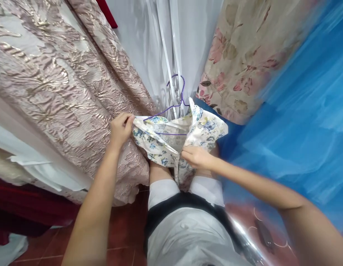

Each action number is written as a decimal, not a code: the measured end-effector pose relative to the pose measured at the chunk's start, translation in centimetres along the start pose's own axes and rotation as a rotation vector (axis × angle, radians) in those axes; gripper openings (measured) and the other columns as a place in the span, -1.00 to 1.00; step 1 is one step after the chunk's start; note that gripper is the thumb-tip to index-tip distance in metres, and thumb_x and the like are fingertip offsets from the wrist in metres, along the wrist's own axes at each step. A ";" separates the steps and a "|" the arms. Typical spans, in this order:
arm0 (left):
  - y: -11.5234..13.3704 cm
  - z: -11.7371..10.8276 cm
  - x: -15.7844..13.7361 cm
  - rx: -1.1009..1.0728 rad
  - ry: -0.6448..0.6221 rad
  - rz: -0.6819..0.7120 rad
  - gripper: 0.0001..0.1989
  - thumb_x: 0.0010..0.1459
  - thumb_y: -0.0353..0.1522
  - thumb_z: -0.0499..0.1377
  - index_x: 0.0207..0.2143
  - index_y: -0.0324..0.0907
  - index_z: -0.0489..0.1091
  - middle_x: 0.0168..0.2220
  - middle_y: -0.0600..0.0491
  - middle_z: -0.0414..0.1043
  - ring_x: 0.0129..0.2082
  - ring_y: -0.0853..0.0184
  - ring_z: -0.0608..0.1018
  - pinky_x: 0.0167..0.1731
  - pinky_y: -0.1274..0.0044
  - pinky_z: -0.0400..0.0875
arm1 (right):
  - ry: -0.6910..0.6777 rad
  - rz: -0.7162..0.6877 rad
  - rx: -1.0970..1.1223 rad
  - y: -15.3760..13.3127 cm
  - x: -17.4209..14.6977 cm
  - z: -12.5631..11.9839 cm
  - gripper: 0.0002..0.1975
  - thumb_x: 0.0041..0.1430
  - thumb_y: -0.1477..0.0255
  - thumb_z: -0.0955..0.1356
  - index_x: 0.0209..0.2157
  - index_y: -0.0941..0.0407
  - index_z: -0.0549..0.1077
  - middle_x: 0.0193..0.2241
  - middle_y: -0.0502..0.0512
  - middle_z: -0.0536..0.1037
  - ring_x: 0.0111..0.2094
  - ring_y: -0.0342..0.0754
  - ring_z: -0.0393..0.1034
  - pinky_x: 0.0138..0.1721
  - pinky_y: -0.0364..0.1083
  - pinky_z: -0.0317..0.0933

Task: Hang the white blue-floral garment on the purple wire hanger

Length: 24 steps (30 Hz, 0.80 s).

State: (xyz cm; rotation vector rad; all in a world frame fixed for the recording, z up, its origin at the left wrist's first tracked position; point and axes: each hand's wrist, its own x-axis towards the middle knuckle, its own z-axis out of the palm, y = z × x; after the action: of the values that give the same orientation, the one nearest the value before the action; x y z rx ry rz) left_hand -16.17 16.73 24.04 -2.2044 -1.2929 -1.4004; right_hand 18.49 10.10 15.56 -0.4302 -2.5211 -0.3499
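A white dress with blue and yellow flowers hangs before me on a purple hanger. The hanger's hook points up and away, and its lower bar shows inside the open neckline. My left hand pinches the garment's left shoulder edge, pulling it out sideways. With its fingers closed, my right hand grips the front opening near the middle, just below the neckline. Whatever small part lies between those right fingertips is hidden. Below, the garment hangs down between my knees.
Pink-gold brocade fabric hangs close on the left. White fabric with ribbons is behind the hanger, beige floral cloth at the back right. Blue tulle fills the right side. A dark object with a cord lies low at right.
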 end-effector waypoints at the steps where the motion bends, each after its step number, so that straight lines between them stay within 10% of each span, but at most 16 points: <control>1: -1.3 0.3 -1.5 -0.006 0.024 -0.058 -0.65 0.36 -0.16 0.05 -0.29 -0.24 0.46 -0.31 0.01 0.45 -0.27 0.31 0.47 -0.16 0.47 0.33 | -0.010 -0.003 0.016 -0.4 -0.1 0.1 -0.77 0.26 0.67 0.16 -0.37 0.09 0.29 -0.44 0.07 0.35 -0.45 -0.05 0.14 -0.41 -0.08 -0.04; 5: -2.8 3.1 -6.8 -0.043 0.045 -0.197 -0.66 0.37 -0.18 -0.02 -0.32 -0.21 0.39 -0.42 0.07 0.39 -0.39 0.34 0.42 -0.29 0.50 0.33 | -0.082 0.037 0.094 -1.3 -0.2 0.4 -0.81 0.28 0.64 0.19 -0.36 0.11 0.30 -0.43 0.07 0.39 -0.46 -0.07 0.17 -0.40 -0.09 -0.04; 10: 3.2 7.8 -10.9 -0.311 -0.201 -0.263 -0.70 0.39 -0.22 -0.02 -0.26 -0.19 0.40 -0.31 0.02 0.50 -0.27 0.31 0.52 -0.20 0.50 0.39 | -0.180 0.332 0.234 -2.0 -2.2 1.2 -0.87 0.28 0.60 0.23 -0.22 0.13 0.36 -0.35 0.12 0.52 -0.38 -0.05 0.35 -0.35 -0.13 0.07; 19: 15.6 11.3 -8.9 -0.537 -0.223 0.163 -0.73 0.42 -0.26 0.04 -0.25 -0.18 0.46 -0.25 -0.05 0.53 -0.15 0.25 0.53 -0.04 0.40 0.41 | -0.375 0.899 0.187 -1.8 -4.1 2.0 -0.71 0.30 0.41 0.29 0.01 0.23 0.38 -0.18 0.35 0.63 -0.21 0.12 0.54 -0.28 -0.09 0.17; 24: 17.6 10.2 -8.9 -0.647 -0.303 0.070 -0.71 0.43 -0.23 0.03 -0.16 -0.19 0.48 -0.28 0.00 0.56 -0.30 0.34 0.57 -0.22 0.55 0.43 | -0.396 1.166 0.278 -0.7 -5.2 1.5 -0.74 0.17 0.36 0.40 -0.17 0.25 0.48 -0.31 0.30 0.63 -0.28 0.09 0.51 -0.35 -0.11 0.16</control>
State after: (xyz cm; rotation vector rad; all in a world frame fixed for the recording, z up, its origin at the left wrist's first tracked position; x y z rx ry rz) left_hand 2.33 7.51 15.87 -2.9417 -0.8992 -1.6800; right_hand 21.68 8.72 11.29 -1.8161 -2.1327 0.5692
